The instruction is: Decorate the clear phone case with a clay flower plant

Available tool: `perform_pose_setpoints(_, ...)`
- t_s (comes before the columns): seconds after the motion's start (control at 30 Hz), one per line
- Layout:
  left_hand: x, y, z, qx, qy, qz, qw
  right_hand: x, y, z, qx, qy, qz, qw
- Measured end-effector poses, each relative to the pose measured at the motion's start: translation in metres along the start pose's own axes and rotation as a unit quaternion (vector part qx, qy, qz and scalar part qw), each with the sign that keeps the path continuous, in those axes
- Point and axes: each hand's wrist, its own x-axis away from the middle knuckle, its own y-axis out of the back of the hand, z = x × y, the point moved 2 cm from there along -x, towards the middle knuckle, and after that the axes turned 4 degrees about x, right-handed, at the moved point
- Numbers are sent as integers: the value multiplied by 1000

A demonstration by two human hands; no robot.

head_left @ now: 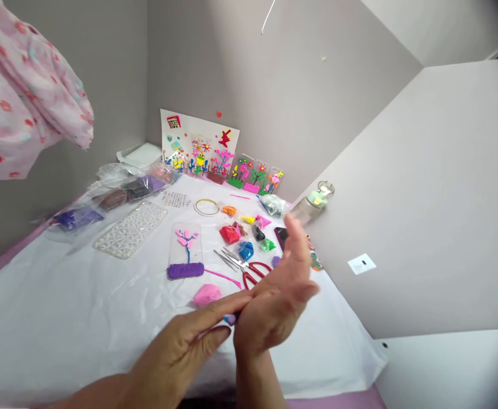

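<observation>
My left hand (189,341) reaches in from the lower left, its fingers stretched flat against the palm of my right hand (274,301). Between the two palms a small blue-purple piece of clay (229,319) shows; the rest of it is hidden. The fingers of my right hand are extended upward. Just behind the hands lies a pink clay lump (207,295). Farther back, a clear case (176,244) carries a pink flower with a blue stem and a ridged purple clay base (186,270). Red-handled scissors (251,272) and tweezers (226,260) lie beside the hands.
Bagged clay in red (229,234), blue (245,250) and other colours sits behind the scissors. A textured clear sheet (130,230) and plastic bags (125,190) are at left. Decorated cards (200,142) lean on the wall; a bottle (311,205) stands at right.
</observation>
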Motion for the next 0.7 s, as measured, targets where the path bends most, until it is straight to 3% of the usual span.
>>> perform_pose_setpoints(0.07, 1, 13, 2, -4, 25, -40, 999, 5, 3, -2, -43, -32, -101, 993)
perform_pose_setpoints(0.13, 2, 28, 3, -30, 29, -75, 996, 15, 4, -4, -93, -55, -121, 987)
perform_pose_setpoints(0.3, 20, 68, 3, -139, 31, -158, 977, 42, 0, -10, -146, -21, 92, 985)
perform_pose_setpoints(0.4, 32, 80, 6, -176, 68, -108, 976, 56, -10, -12, -154, -18, 220, 963)
perform_pose_setpoints(0.47, 39, 83, 7, -209, 87, -85, 970, 61, -18, -13, -186, -67, 242, 950)
perform_pose_setpoints(0.57, 46, 84, 4, -261, 94, -121, 953, 65, -30, -14, -238, -140, 245, 929)
perform_pose_setpoints(0.7, 47, 86, -3, -294, 83, -161, 939, 63, -41, -17, -252, -185, 246, 917)
